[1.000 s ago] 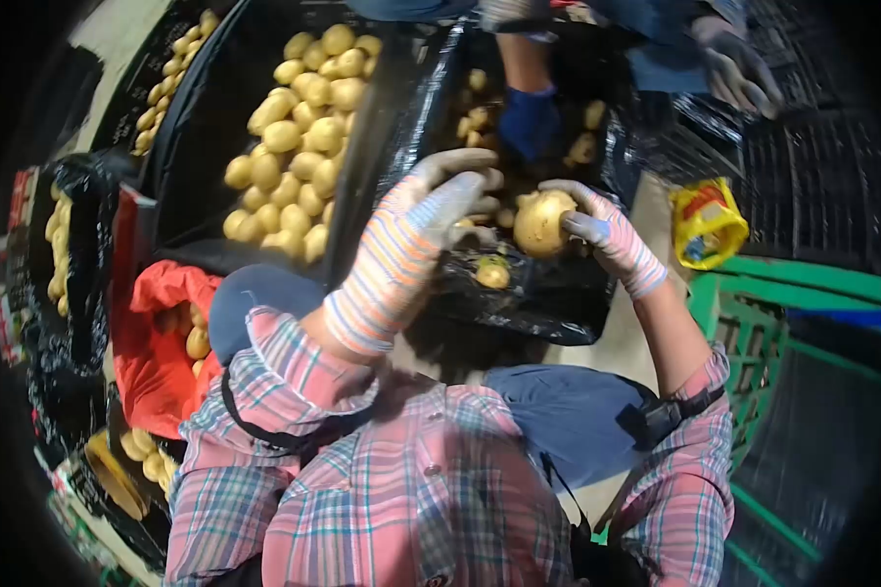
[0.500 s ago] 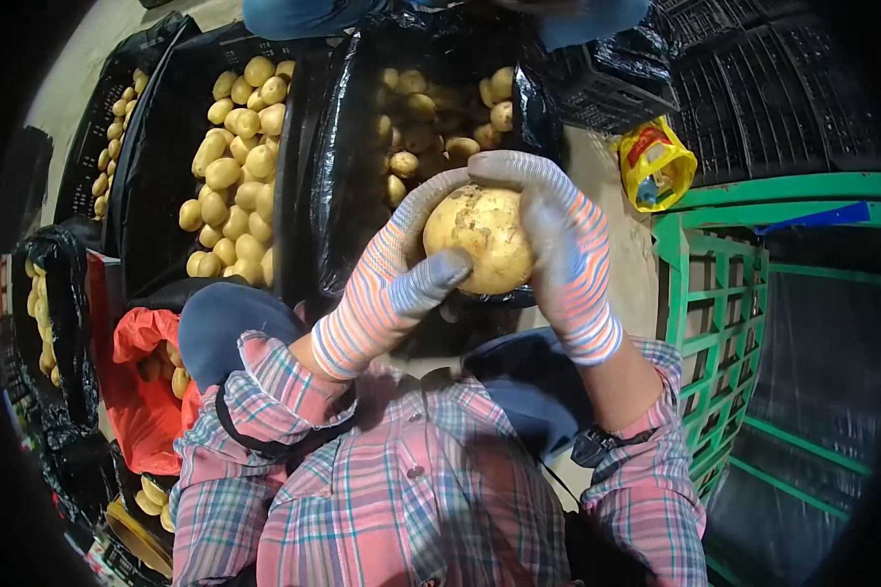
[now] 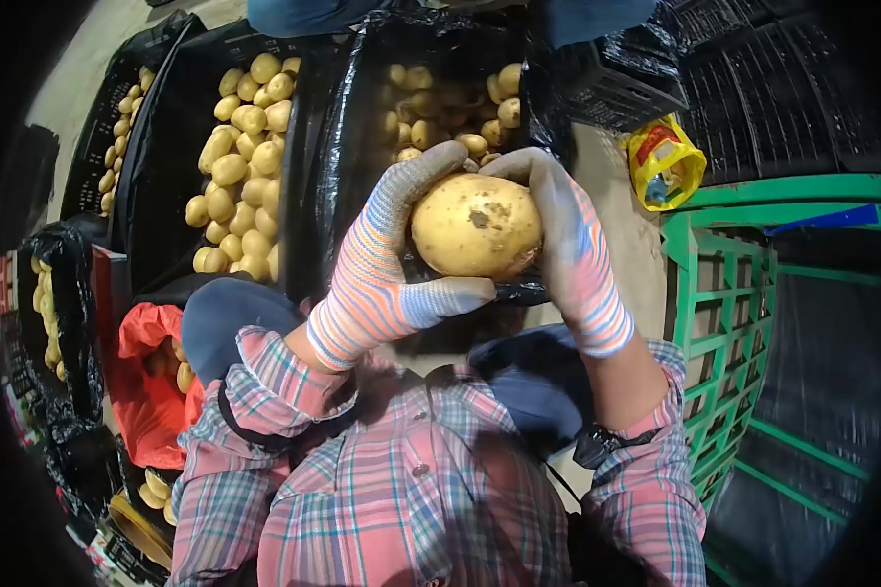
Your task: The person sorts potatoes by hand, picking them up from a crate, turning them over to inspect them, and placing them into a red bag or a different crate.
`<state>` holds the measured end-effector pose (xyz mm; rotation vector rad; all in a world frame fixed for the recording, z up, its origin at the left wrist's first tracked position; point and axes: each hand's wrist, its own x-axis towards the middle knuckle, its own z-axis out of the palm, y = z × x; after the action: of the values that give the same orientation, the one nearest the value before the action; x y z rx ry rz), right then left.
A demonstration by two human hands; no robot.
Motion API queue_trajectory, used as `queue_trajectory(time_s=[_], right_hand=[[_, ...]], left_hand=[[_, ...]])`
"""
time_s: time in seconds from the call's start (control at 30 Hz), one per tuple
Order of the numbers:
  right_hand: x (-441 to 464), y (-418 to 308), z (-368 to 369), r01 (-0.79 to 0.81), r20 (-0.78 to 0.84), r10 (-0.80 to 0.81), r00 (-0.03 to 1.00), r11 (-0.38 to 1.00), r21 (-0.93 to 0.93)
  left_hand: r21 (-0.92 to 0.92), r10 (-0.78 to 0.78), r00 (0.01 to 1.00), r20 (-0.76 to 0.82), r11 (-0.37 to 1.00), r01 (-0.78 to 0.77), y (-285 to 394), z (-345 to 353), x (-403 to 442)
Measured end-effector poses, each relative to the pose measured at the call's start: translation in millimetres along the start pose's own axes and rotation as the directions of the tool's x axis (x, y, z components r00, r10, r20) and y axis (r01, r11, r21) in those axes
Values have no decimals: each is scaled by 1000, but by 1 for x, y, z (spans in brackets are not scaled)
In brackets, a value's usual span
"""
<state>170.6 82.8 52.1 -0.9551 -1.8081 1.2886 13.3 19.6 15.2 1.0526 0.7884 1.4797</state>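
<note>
A large yellow potato (image 3: 477,227) with a dark blemish on its skin is held between my two hands in front of my chest. My left hand (image 3: 382,259), in a striped knit glove with grey fingers, wraps its left side, the thumb stretched along the underside. In a matching glove, my right hand (image 3: 570,249) curls round the right side and over the top. Beneath and beyond the hands stands a black-lined crate (image 3: 331,166) with potatoes (image 3: 423,105) inside, partly hidden by my gloves.
To the left, another black-lined crate (image 3: 147,186) holds many potatoes (image 3: 230,169). A red bag (image 3: 142,421) with potatoes sits beside my knee. On the right are a yellow bag (image 3: 668,161), stacked black crates (image 3: 764,98) and a green metal frame (image 3: 690,293). Another person's legs (image 3: 299,15) show at the top.
The potato has been turned between my hands, so its blemish now faces up at the middle. My left thumb has moved from its front to beneath it.
</note>
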Motion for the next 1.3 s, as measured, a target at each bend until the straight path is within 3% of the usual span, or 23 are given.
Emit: queue_trajectory(time_s=[0.03,0.07,0.1,0.17,0.23,0.3,0.33,0.37,0.43,0.47,0.57,0.7,0.77,0.83,0.9,0.93,0.97,1.0,1.07,1.1,1.17,1.23,1.3], right_hand=[[-1,-5,4,-7,12,7,1000,999,44],[-3,-14,11,13,-36,-17,999,993,-116],[-2,-13,10,22,-37,-29,999,987,-159],[-1,-11,7,40,-40,-52,998,968,-246],[3,10,0,-6,-48,4,999,999,-43],[3,16,1,21,-70,-24,997,999,-34],[0,5,0,-177,-21,179,984,980,86],[-3,-2,-1,-371,55,368,928,909,190],[-6,-8,2,-402,79,395,915,908,120],[-8,-15,7,-414,69,409,910,895,167],[-7,-14,19,-433,39,439,898,862,263],[-7,-16,10,-287,43,285,958,955,71],[-8,-17,10,-256,21,255,967,964,69],[-7,-19,9,-250,4,250,968,965,75],[-3,-25,7,-372,31,374,927,903,214],[-2,-24,6,-371,26,374,927,904,213],[0,-21,7,-137,-9,137,991,990,-38],[2,-17,9,109,20,-108,994,952,-286],[-2,-7,17,228,50,-227,973,887,-402],[-3,-2,21,283,65,-286,956,843,-457],[-3,3,21,-80,19,81,997,996,-37],[3,18,19,-160,90,145,985,969,186],[1,11,14,-414,74,409,909,872,260]], left_hand=[[105,70,997,13,992,-71,-1,-3,1],[211,93,996,2,973,-91,-1,-5,0],[210,91,996,-3,974,-88,0,-7,0],[438,145,983,111,881,-179,1,-11,0],[471,199,961,194,840,-269,2,-9,1],[156,21,1000,13,988,-22,-1,-4,0],[78,-49,999,-12,996,50,8,-3,2],[7,-62,998,-12,998,63,9,-4,3],[-128,-59,996,-62,990,51,7,-3,3],[-4,24,998,-57,1000,-24,0,-8,6],[-51,-26,992,-125,998,20,-4,-12,7],[-44,-54,984,-172,998,47,-1,-14,9],[-524,-323,946,34,800,292,14,-10,4],[-488,-381,924,-33,813,318,9,-11,3],[-701,-425,859,286,518,490,4,-19,2],[-743,-483,831,278,440,504,5,-15,2],[-743,-483,830,281,438,506,7,-10,3],[-750,-586,793,167,447,488,7,-6,3],[-772,-761,644,-84,458,441,14,12,10],[-773,-765,639,-79,452,446,8,8,4],[-618,-536,802,263,545,567,-6,-4,-9],[-609,-541,824,169,600,519,-4,3,-7],[-583,-574,756,315,511,631,-1,-5,-8]])
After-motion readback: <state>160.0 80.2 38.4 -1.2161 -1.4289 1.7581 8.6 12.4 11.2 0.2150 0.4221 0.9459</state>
